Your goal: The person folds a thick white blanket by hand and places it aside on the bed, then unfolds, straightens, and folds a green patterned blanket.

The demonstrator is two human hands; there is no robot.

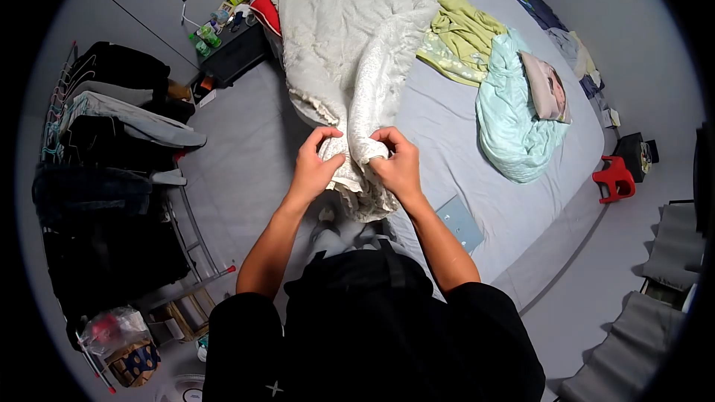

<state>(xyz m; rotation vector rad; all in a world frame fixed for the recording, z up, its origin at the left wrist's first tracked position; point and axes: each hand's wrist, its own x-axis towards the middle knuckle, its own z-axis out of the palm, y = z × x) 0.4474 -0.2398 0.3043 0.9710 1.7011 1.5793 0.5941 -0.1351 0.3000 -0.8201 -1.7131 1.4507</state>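
My left hand [319, 165] and right hand [396, 167] are each closed on the white patterned quilt [335, 30], thumbs and fingers pinching separate bunches of its near end. The quilt runs from my grip away over the bed [439, 123], with a thick, rounded fold leading into my right hand and a flatter, crumpled stretch leading toward my left. Below and between my hands, a loose bundle of it hangs beside the bed's edge.

That hanging part worries me most. Its weight could drag a layer out of my fingertips, since I seem to have only small pinches of a bulky cloth. If my right hand pulls harder than my left, the fold could twist or the two edges could end up out of line. The ruffled side just beyond my left hand sits near the bed's edge, so a sideways tug could slide it off toward the floor [242, 134]. My feet are close under the bundle, and a dropped corner could land on them or get stepped on.

Beyond my grip to the right, the yellow-green blanket [465, 26] lies right against the quilt, and a wide sweep could catch and drag it. The flat light-blue item [460, 223], near my right forearm, could be knocked by my elbow.
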